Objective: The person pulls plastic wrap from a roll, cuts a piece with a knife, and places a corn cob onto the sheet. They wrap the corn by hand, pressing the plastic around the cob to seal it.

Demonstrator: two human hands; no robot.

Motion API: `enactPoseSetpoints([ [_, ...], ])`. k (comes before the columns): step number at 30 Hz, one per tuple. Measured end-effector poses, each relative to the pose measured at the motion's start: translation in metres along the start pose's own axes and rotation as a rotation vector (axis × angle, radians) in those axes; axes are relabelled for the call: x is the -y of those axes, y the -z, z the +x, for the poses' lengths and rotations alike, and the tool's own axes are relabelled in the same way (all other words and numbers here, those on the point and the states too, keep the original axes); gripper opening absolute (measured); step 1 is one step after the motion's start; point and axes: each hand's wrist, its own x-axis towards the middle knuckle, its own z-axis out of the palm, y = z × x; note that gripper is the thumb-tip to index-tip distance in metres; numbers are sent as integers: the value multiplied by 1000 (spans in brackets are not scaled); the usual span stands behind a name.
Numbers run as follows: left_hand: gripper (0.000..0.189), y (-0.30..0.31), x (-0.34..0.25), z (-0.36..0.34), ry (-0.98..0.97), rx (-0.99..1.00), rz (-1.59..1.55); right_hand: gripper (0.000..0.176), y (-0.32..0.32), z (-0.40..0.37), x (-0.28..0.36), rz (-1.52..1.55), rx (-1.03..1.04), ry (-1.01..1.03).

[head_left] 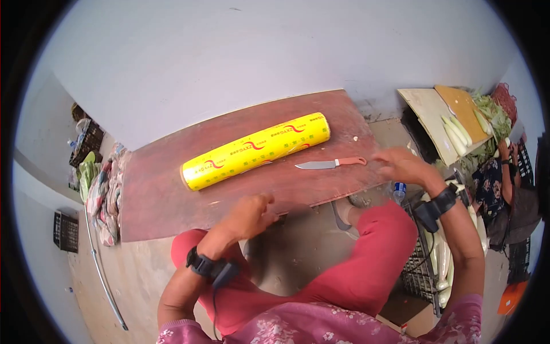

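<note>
A long roll of yellow plastic film (258, 150) with red and green print lies slantwise on the reddish wooden board (154, 212). In front of its right half rests a knife (329, 164) with a red handle, its blade pointing left. My right hand (405, 165) is just past the end of that handle, apart from it, with loosely bent fingers and nothing visible in them. Over the board's front edge, below the roll, hovers my left hand (247, 219). Its fingers are half curled and slightly apart, somewhat blurred, and appear to hold nothing.
To my right stands a black crate (421, 275) with long pale vegetables, near a plastic bottle (399, 191). Another person's arm (506, 172) shows beyond, beside boards with more vegetables (456, 135). Bundled cloth (109, 198) and a metal pole (103, 269) are at left.
</note>
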Motion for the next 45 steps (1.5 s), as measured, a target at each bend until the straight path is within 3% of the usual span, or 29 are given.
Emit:
enactPoseSetpoints([
  [3,34,-2,30,5,48,-59,251,36,-13,52,34,37,35,135],
  [6,36,0,42,3,181,-22,305,32,-41,90,51,-21,-181,297],
  [9,33,-6,54,8,215,-9,176,30,-57,125,74,41,-154,99],
  [10,32,-8,58,11,211,-14,116,29,-66,135,79,182,-122,-52],
  [13,33,-12,64,18,330,-141,-213,30,-92,157,96,652,-32,-466],
  [15,37,-11,62,25,570,-144,-688,35,-104,155,105,1027,20,-689],
  [16,39,-8,61,27,685,-143,-928,38,-110,155,105,1141,-16,-708],
  [21,25,-12,74,34,741,-293,-1457,53,-122,166,106,1475,-162,-751],
  [28,18,-43,84,61,689,-591,-1919,42,-132,180,106,1519,-177,-778],
  [31,15,-50,82,65,584,-642,-1896,33,-138,179,105,1517,-179,-735],
  [34,15,-50,82,71,568,-552,-1956,24,-139,182,103,1543,-203,-715],
  [39,14,-50,81,84,579,-587,-1962,16,-138,182,106,1539,-204,-721],
  [42,13,-49,83,93,595,-621,-1985,16,-139,184,108,1438,-179,-716],
  [45,11,-49,85,96,585,-649,-1968,19,-137,187,109,1094,-207,-682],
])
